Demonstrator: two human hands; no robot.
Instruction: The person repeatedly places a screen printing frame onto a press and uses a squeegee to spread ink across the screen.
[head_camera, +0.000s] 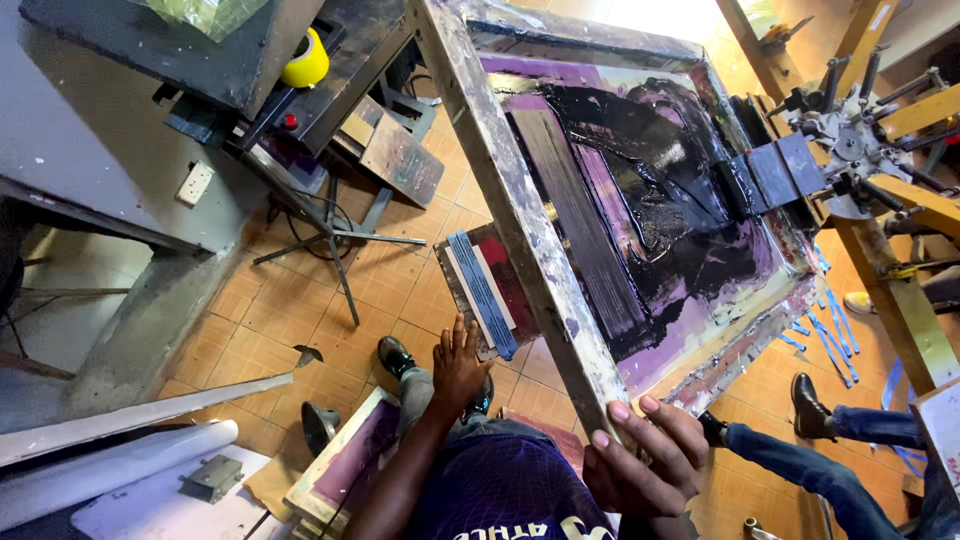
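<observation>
Right hand (645, 465): closed around the near corner of the large paint-spattered wooden screen-printing frame (520, 215), fingers (650, 425) wrapped over the rail, thumb side hidden beneath. Frame held tilted up, near corner low, far end raised toward the hinged clamp of the yellow-armed rotary press (860, 130).

Left hand (458, 365): spread flat, fingers extended, nothing grasped; fingertips touching or just short of the small board with red, white and blue stripes (485, 290) lying below the frame's left rail. Contact not certain from this view.

Inside the frame: purple mesh (700, 290) heavily coated with black ink across the middle and far end; purple still bare along the near and right edges. Long dark squeegee blade (580, 220) resting lengthwise on the mesh, just inside the left rail.

Progress, judged from the ink spread: mesh already flooded; frame lifted off the board, so the printed surface below is exposed. Lowering or clearing of the frame not yet done.

Left of the frame: orange tiled floor (300, 320), metal stand legs, yellow tape roll (306, 60) on a dark bench. Below the frame's near corner: another purple-meshed frame (350, 465) on the floor. Right of the frame: another person's legs in blue jeans and dark shoes (810, 410).
</observation>
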